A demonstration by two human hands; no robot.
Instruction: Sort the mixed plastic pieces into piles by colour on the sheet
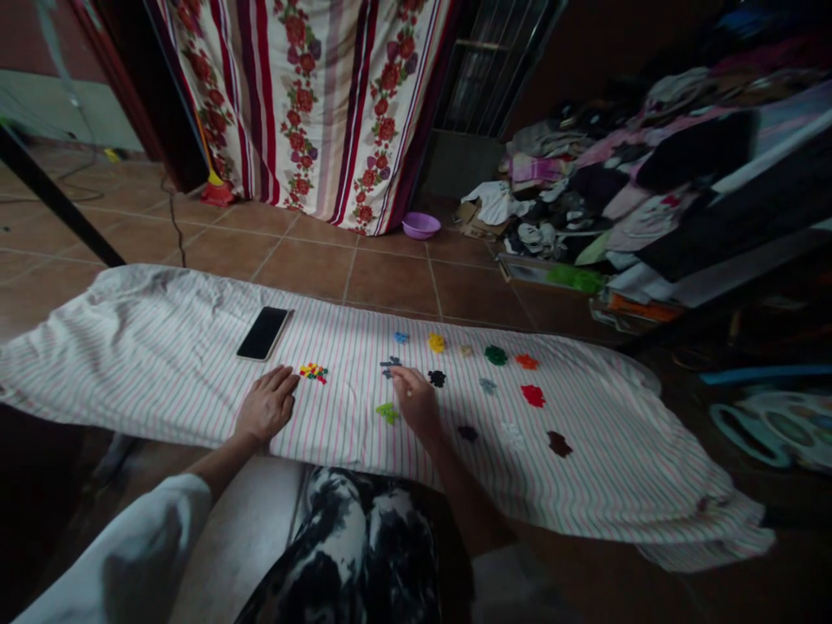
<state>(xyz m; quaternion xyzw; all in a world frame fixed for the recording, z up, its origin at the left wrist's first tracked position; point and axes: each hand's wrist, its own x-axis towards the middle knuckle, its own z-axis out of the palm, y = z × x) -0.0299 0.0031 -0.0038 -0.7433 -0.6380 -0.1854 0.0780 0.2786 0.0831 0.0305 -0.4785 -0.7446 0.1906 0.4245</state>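
My left hand [268, 404] rests flat on the striped cloth [351, 433], fingers stretched out, just beside a small mixed pile of red, yellow and green pieces [314, 373]. At the dark grey pile [390, 366] my right hand [416, 399] has its fingertips pinched together; whatever they hold is too small to make out. Near that hand lie lime green pieces [387, 412], a black pile [437, 378] and blue pieces [401, 337]. Farther right, single-colour piles include yellow [436, 343], dark green [496, 354], orange [527, 361], red [533, 395] and brown [559, 444].
A smartphone [263, 333] with a dark screen lies on the cloth beyond my left hand. On the tiled floor stand a purple basin [421, 226] and a red broom [217, 192]. Heaped clothes [585, 182] fill the far right, beside a floral curtain [305, 104].
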